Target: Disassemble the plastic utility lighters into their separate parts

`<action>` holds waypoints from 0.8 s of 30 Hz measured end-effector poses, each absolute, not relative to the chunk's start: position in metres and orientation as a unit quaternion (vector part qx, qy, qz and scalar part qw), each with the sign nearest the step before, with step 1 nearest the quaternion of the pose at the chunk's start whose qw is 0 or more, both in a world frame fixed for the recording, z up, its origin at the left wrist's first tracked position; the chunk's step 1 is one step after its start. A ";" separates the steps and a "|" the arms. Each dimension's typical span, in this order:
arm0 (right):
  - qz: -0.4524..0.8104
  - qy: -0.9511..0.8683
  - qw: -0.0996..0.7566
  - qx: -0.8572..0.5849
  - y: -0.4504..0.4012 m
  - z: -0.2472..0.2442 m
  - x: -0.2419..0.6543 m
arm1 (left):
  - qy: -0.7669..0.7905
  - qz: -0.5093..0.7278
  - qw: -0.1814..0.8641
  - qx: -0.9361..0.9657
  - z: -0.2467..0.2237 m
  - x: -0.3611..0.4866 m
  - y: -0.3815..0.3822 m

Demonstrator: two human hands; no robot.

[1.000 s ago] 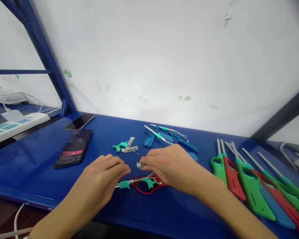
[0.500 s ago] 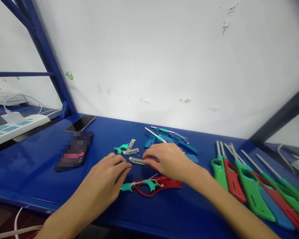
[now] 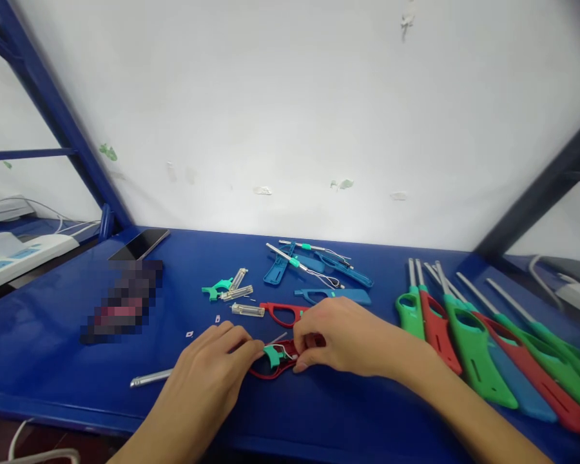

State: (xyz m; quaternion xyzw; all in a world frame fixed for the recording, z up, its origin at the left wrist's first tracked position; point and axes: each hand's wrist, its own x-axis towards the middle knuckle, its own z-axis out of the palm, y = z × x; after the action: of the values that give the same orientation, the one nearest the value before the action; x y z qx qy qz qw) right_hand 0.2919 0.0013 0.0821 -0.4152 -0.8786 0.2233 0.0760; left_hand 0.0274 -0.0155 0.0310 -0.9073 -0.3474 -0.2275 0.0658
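An opened red stick-lighter shell (image 3: 263,374) lies in front of me, with a green trigger (image 3: 272,356) and thin wires inside. My left hand (image 3: 217,367) grips its front part, thumb and forefinger beside the trigger. The metal tube (image 3: 149,378) sticks out to the left from beneath that hand. My right hand (image 3: 341,335) is closed at the handle end, its fingertips at the wires; the palm hides most of the handle. Just behind lie a second red shell half (image 3: 285,314) and a clear fuel tank (image 3: 248,310).
More clear tanks (image 3: 238,293) and a loose green trigger (image 3: 217,289) lie farther back. Blue lighter parts (image 3: 333,296) are spread near the wall. Whole lighters (image 3: 483,361) line the right side. A phone (image 3: 142,244), a pixelated dark object (image 3: 123,303) and a power strip (image 3: 33,258) are left.
My right hand has moved from the clear tank forward to the red shell's handle. My left hand has closed in beside the trigger. The view has shifted slightly.
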 end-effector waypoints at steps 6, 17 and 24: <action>0.225 -0.878 0.075 -0.416 0.001 0.083 0.292 | -0.338 -0.269 0.098 -0.897 0.036 0.019 -0.024; 0.234 -0.862 0.060 -0.446 -0.003 0.086 0.290 | -0.432 -0.276 0.117 -0.851 0.040 -0.006 -0.011; 0.243 -0.852 0.060 -0.459 -0.003 0.085 0.290 | -0.415 -0.277 0.040 -0.866 0.037 0.005 -0.024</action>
State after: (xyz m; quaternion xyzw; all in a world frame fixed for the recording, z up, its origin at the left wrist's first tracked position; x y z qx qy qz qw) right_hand 0.2896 -0.0027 0.0851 -0.4595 -0.8522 0.2430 0.0603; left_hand 0.0050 -0.0241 0.0372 -0.8655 -0.4153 -0.2772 0.0401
